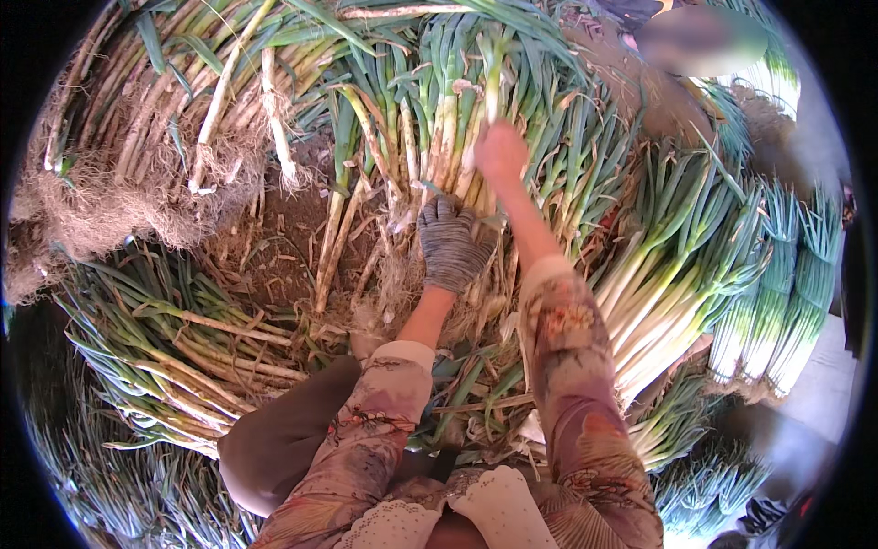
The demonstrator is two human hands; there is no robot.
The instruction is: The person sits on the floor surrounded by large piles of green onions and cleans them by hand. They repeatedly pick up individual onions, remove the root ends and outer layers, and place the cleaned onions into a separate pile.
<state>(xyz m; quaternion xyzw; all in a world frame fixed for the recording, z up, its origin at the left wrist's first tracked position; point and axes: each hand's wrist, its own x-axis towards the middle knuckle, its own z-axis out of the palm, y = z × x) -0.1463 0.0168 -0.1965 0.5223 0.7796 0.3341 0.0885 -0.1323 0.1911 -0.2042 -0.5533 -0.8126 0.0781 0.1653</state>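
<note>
My left hand (453,243), in a grey striped knit glove, lies back-up on the root ends of a row of green onions (449,137); its fingers are bent a little, and what is under the palm is hidden. Beyond it to the right, my right hand (501,154), bare and slightly blurred, is closed around the pale stalk of a green onion (492,75). The leaves of that stalk point away from me. Dry skins and tangled roots (398,281) lie about the gloved hand.
Untrimmed green onions (144,130) with thick roots are heaped at upper left, others (199,357) at lower left. Peeled white ones (651,302) lie on the right, beside tied bundles (775,302). Littered soil (274,254) shows left of centre. A person (699,41) is at upper right.
</note>
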